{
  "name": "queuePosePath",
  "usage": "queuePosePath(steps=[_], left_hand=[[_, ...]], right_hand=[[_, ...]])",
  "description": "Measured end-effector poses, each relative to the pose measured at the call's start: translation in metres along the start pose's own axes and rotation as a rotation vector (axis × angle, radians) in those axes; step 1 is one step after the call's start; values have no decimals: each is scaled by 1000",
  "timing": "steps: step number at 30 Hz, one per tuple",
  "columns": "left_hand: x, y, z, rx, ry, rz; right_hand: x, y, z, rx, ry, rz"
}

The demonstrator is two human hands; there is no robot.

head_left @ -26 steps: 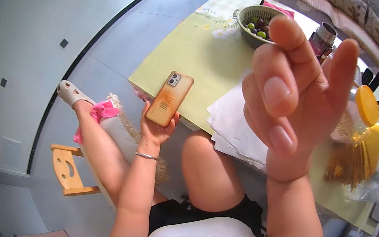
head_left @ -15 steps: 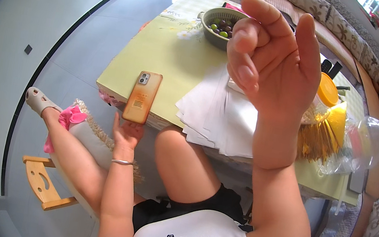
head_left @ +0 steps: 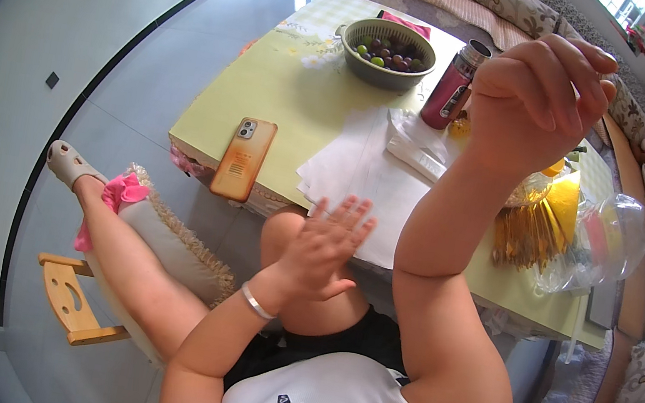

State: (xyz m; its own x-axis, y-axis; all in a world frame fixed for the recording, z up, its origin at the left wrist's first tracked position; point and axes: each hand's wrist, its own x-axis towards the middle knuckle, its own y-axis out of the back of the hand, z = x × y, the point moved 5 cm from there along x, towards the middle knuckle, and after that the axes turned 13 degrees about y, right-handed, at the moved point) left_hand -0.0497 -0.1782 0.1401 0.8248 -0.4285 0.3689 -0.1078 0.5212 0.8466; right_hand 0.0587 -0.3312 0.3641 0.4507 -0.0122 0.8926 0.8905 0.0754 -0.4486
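- well, the left hand [head_left: 325, 246] is back up with its fingers spread, by the near edge of the white papers [head_left: 353, 156]; whether it touches them, i cannot tell.
- the right hand [head_left: 539, 101] is raised above the table [head_left: 228, 106], fingers loosely curled; i cannot tell whether the tips meet.
- an orange-tan phone [head_left: 242, 159] lies face down at the table's near edge, left of the papers.
- a grey-green basket [head_left: 384, 78] holds dark and green round fruit [head_left: 396, 59].
- a maroon flask [head_left: 446, 94] stands upright near it, contents hidden.
- a clear plastic container [head_left: 628, 229] at the right shows something pinkish inside.
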Motion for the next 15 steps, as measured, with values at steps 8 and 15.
queuePosePath(steps=[8, 15], left_hand=[[13, -73, -11, 213, -6, -183], [12, -67, -4, 176, 14, -120]], right_hand=[[-11, 42, -34, -918, -250, -77], [-158, 146, -101, -2296, -1006, -347]])
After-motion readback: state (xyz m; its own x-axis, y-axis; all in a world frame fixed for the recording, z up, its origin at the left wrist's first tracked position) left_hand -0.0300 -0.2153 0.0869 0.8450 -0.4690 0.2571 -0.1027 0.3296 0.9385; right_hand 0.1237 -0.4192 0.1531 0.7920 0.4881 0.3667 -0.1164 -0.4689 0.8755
